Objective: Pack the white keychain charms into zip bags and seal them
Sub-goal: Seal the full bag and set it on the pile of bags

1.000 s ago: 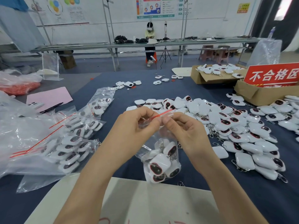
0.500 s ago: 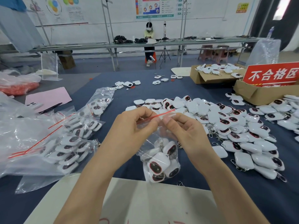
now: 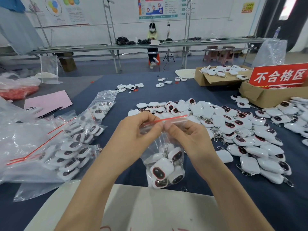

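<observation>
Both hands hold a clear zip bag (image 3: 164,147) up over the desk (image 3: 166,92). The left hand (image 3: 135,132) has its fingers (image 3: 154,126) clamped on the bag's top edge at the red zip strip (image 3: 173,119). The right hand (image 3: 190,137) pinches the same edge, its fingers (image 3: 168,127) just beside the left ones, and the strip sticks out to the right past them. The bag hangs below the fingers with several white charms (image 3: 162,170) bunched at its bottom. Right of the fingers lies a heap of loose charms (image 3: 241,130); left of them lie filled bags (image 3: 70,152).
</observation>
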The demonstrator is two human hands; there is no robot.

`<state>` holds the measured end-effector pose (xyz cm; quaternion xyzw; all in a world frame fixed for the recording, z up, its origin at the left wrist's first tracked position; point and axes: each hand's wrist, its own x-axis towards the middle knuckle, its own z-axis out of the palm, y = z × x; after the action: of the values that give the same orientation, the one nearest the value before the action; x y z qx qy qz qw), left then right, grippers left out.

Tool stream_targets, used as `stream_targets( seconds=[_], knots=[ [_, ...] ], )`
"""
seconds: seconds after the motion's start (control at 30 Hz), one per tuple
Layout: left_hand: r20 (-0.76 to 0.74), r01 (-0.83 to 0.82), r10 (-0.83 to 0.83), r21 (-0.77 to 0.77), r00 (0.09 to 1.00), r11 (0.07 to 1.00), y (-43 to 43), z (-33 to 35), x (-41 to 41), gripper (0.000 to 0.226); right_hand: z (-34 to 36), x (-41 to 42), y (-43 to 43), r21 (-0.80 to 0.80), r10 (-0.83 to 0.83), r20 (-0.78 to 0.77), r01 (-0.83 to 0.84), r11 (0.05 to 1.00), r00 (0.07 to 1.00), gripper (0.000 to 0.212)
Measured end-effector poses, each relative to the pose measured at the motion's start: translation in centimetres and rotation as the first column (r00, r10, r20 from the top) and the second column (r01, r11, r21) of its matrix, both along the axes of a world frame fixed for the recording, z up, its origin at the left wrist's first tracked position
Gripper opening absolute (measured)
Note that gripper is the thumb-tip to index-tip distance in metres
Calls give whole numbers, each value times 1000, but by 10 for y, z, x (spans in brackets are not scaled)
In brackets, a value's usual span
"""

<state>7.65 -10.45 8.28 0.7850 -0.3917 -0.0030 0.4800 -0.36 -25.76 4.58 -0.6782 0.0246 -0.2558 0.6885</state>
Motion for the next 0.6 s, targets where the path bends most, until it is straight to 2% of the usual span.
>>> stream_targets(
  seconds=[0.13, 0.23, 0.6],
  knots=[
    [-38, 10, -11, -16, 999, 1000, 3, 1, 1, 10, 0, 1, 2, 31, -66, -18, 66, 997, 998, 17],
    [-24, 9, -10, -22, 1000, 1000, 4, 0, 2, 11, 0, 3, 3, 50, -80, -22, 82, 995, 997, 8],
    [-48, 6, -8, -51, 999, 999, 7, -4, 10, 9, 3, 1, 5, 71, -136, -26, 137, 988, 990, 24]
  ],
)
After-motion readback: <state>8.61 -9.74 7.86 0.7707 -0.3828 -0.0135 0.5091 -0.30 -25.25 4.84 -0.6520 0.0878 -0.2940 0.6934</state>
